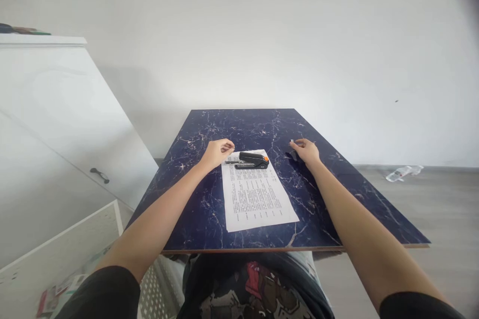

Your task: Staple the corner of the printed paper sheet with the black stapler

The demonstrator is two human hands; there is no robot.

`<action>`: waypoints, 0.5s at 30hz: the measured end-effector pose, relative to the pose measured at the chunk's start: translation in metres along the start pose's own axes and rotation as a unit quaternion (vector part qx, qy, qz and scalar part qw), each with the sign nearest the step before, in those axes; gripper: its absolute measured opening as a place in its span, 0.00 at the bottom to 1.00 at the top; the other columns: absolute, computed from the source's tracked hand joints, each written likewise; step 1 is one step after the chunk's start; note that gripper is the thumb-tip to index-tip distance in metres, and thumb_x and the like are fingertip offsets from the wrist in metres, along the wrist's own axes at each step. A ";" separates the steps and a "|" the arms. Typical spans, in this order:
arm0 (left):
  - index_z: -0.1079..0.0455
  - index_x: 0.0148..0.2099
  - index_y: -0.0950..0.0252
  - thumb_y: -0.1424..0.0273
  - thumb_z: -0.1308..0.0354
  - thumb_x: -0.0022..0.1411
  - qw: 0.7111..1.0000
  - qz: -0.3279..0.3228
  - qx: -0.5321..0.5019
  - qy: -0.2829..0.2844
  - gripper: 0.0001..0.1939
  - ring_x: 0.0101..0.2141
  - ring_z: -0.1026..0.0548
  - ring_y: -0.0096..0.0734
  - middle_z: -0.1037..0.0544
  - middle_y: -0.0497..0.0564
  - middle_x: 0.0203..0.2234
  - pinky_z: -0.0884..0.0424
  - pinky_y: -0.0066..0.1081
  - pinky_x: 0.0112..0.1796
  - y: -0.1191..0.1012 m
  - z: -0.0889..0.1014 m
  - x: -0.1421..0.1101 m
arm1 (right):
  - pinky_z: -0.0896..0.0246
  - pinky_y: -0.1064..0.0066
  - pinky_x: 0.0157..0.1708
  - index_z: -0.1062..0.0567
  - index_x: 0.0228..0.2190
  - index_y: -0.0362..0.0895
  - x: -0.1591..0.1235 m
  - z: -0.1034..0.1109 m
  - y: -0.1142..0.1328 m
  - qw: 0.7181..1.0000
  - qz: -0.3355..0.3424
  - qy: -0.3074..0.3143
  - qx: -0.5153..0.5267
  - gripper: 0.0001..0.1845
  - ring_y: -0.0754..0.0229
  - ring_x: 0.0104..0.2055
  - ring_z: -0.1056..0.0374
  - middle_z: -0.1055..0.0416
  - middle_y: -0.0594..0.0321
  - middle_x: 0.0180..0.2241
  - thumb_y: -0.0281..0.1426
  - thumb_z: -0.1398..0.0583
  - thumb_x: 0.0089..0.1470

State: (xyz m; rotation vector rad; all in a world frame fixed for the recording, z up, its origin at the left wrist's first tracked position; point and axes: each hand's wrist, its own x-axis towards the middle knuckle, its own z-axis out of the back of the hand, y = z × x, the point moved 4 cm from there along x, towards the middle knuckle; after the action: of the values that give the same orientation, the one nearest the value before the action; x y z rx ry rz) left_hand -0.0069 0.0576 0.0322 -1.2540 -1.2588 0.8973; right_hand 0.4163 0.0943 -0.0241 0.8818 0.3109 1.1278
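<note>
A black stapler (253, 160) with an orange button lies on its side across the top part of printed paper sheets (258, 199). A thin metal rail sticks out from its left end. Just left of this rail is my left hand (220, 153), its fingers curled together at the tips; what they hold, if anything, I cannot make out. Over to the right of the paper, my right hand (306, 151) pinches something small and pale between thumb and finger. A small dark object (293, 156), perhaps a shadow, shows on the table beneath it.
The dark blue marbled table (239, 127) stands against a white wall. On the left are a white cabinet (56, 109) with a dark handle and a white perforated basket (63, 249) holding items. A clear plastic object (404, 173) lies on the floor at right.
</note>
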 end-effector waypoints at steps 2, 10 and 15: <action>0.22 0.34 0.63 0.83 0.28 0.49 0.999 -0.014 0.018 0.041 0.12 0.34 0.20 0.35 0.18 0.54 0.31 0.23 0.35 0.45 -0.006 -0.005 -0.004 | 0.35 0.63 0.37 0.19 0.40 0.44 -0.010 0.003 0.003 0.999 0.001 -0.023 0.023 0.22 0.51 0.35 0.25 0.19 0.56 0.33 0.47 0.34 0.50; 0.19 0.37 0.63 0.84 0.27 0.45 0.987 0.006 0.060 0.151 0.17 0.35 0.18 0.37 0.16 0.57 0.35 0.23 0.33 0.42 -0.017 -0.009 -0.015 | 0.35 0.63 0.37 0.20 0.31 0.43 -0.049 0.015 0.063 0.986 0.156 -0.043 0.041 0.15 0.55 0.28 0.30 0.23 0.59 0.25 0.42 0.38 0.53; 0.19 0.35 0.60 0.84 0.29 0.46 0.972 -0.013 0.120 0.200 0.16 0.33 0.19 0.38 0.17 0.55 0.32 0.22 0.36 0.41 -0.016 -0.016 -0.017 | 0.34 0.63 0.36 0.19 0.34 0.45 -0.082 0.006 0.107 0.957 0.279 0.022 0.075 0.14 0.57 0.29 0.30 0.23 0.60 0.28 0.41 0.39 0.59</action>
State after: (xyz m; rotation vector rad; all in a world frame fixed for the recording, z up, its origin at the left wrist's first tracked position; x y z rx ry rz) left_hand 0.0039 0.0356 0.0468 -1.1505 -0.8206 0.7078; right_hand 0.3153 0.0350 0.0424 1.1178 0.1871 1.6650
